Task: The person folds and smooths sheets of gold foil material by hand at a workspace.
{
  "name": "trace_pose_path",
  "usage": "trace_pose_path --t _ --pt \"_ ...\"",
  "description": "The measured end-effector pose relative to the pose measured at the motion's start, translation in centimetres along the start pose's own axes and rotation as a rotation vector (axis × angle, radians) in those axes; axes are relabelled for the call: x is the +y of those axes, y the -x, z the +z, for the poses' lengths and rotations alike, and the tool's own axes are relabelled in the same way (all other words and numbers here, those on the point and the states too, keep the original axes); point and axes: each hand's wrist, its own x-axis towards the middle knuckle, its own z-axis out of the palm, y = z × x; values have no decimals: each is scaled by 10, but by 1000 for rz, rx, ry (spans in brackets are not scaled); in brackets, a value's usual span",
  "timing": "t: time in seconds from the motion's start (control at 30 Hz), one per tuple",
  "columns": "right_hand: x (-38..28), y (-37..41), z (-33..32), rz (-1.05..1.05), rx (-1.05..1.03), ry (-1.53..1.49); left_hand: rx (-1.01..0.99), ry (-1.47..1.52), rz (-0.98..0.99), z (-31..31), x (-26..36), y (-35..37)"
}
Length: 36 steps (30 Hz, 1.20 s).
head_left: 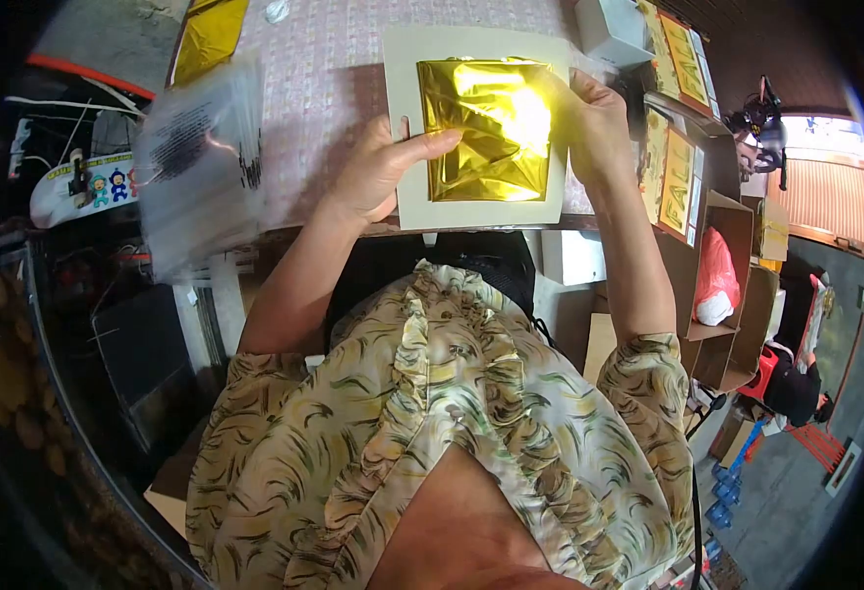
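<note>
A shiny gold foil sheet [481, 133], creased and roughly rectangular, lies against a larger pale cardboard sheet [409, 197]. My left hand [385, 162] grips the cardboard's left edge, its thumb pressed on the foil and its other fingers hidden behind. At the upper right edge, my right hand [597, 123] has its fingers bent and closed; glare and the hand itself hide just what they pinch. Bright light reflects off the right part of the foil. Both hands hover over the front edge of the table.
A patterned cloth [304, 59] covers the table. Clear plastic sleeves [196, 197] hang over its left edge, near more gold foil [211, 39]. Printed boxes [673, 177] and an open carton [727, 246] with a red bag [717, 270] stand at right.
</note>
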Motion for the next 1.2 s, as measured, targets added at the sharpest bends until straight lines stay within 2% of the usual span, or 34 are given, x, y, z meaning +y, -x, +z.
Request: trace_pose_path --t 0.03,0.13,0.23,0.37,0.4,0.5,0.57,0.6,0.63,0.7,0.73,0.77,0.83,0.87,0.93,1.0,1.07,1.1,1.13,1.17,1.2 --pt "2 0 -3 6 -2 1 21 21 -8 0 0 0" --pt "9 3 -22 166 -202 -12 110 32 36 -5 -1 1" --pt "9 8 -30 207 -306 55 119 15 34 -10 6 3" --pt "17 -5 -14 180 -278 77 111 -34 -8 -31 12 -7" --pt "22 -14 -14 175 -284 79 169 -83 -20 -28 20 -8" --pt "31 -36 -9 186 -303 74 130 -92 20 -38 29 -20" --pt "26 -36 6 -357 2 450 155 -122 39 -42 34 -26" --pt "14 -34 7 -442 70 658 177 -150 45 -44 36 -30" --pt "12 -38 8 -450 68 656 178 -153 53 -47 37 -35" --pt "12 -45 7 -624 50 779 116 -157 66 -52 37 -44" --pt "14 -50 7 -516 -29 618 107 -161 63 -53 36 -48" --pt "15 -53 8 -520 -18 618 101 -191 71 -53 35 -52" --pt "16 -61 7 -248 -104 340 90 -216 88 -49 42 -64" --pt "20 -72 -1 -181 -181 269 99 -200 74 -47 43 -68" --pt "26 -79 -4 -197 -134 265 115 -181 52 -43 46 -75" --pt "26 -81 -4 -213 -88 256 215 -126 53 -42 48 -87" --pt "15 -77 -1 -602 123 412 238 -181 -7 -53 60 -107" --pt "11 -76 0 -597 118 412 260 -233 -67 -64 66 -121" --pt "7 -74 1 -889 149 642 181 -345 36 -94 59 -142" --pt "6 -71 3 -1184 178 871 187 -343 31 -101 66 -155" --pt "8 -64 8 -1285 155 1051 252 -524 71 -101 76 -163"
